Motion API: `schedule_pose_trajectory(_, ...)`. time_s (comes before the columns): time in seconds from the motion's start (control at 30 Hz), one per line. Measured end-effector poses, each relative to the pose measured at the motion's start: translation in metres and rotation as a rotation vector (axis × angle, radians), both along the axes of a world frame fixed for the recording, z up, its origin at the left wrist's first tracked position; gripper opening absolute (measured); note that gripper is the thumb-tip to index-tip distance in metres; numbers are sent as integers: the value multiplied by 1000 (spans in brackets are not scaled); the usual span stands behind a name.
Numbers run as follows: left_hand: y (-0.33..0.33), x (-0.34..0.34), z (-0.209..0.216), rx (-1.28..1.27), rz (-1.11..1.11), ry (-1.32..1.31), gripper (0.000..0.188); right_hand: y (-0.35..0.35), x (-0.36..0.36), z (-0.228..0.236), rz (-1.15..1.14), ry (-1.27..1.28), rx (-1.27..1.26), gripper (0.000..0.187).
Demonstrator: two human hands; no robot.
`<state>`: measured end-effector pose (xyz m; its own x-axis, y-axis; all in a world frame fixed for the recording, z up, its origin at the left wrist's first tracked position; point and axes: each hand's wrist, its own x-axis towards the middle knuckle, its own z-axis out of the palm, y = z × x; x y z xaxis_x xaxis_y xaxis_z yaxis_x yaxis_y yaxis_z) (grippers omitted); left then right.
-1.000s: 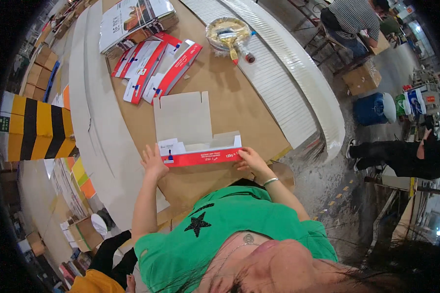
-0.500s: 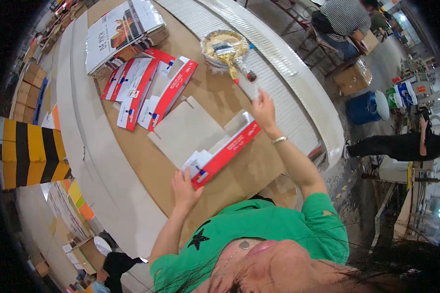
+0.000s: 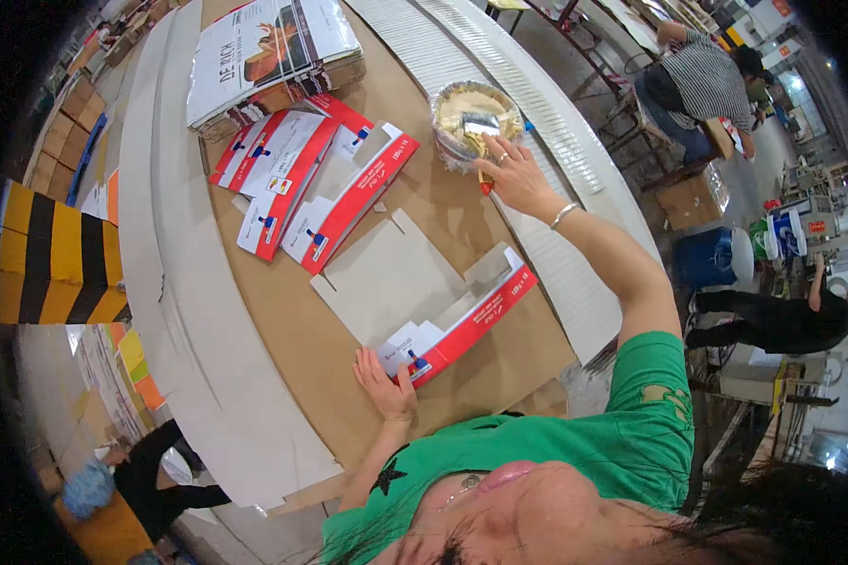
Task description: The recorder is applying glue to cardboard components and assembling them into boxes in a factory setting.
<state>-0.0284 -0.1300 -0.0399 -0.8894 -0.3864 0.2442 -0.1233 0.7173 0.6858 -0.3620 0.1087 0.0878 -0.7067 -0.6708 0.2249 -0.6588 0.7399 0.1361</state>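
On a busy workshop floor (image 3: 749,202), a table topped with brown cardboard (image 3: 283,334) bears an open red-and-white carton (image 3: 476,325). Left-hand fingers spread at its near corner; the left hand (image 3: 386,391) seems light, so the carton could skid. The right hand (image 3: 523,179) covers a brush (image 3: 481,123) at a paste bowl (image 3: 445,153), grip unclear; overloaded bristles could drip.

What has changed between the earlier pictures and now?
The right hand has let go of the red-and-white box and moved away to the brush at the bowl; whether its grip has closed is unclear. The box has turned, its right end swinging away from the person. The left hand stays at its left end; the other boxes and wrapped stack stay put.
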Motion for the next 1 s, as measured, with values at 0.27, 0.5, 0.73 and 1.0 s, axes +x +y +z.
schedule_pose_trajectory(0.27,-2,-1,6,-42,-2,-29,53,-18,-38,31,-121,-129,-849,16)
schedule_pose_trajectory(0.5,0,-5,4,-56,-12,-27,52,-18,-86,78,-333,-259,-1637,12)
schedule_pose_trajectory(0.73,-1,-1,2,-19,1,-6,50,-31,-113,34,-438,-144,-1403,24)
schedule_pose_trajectory(1.0,-3,-4,7,-17,-23,-33,47,-50,-132,5,-541,-260,-1118,23)
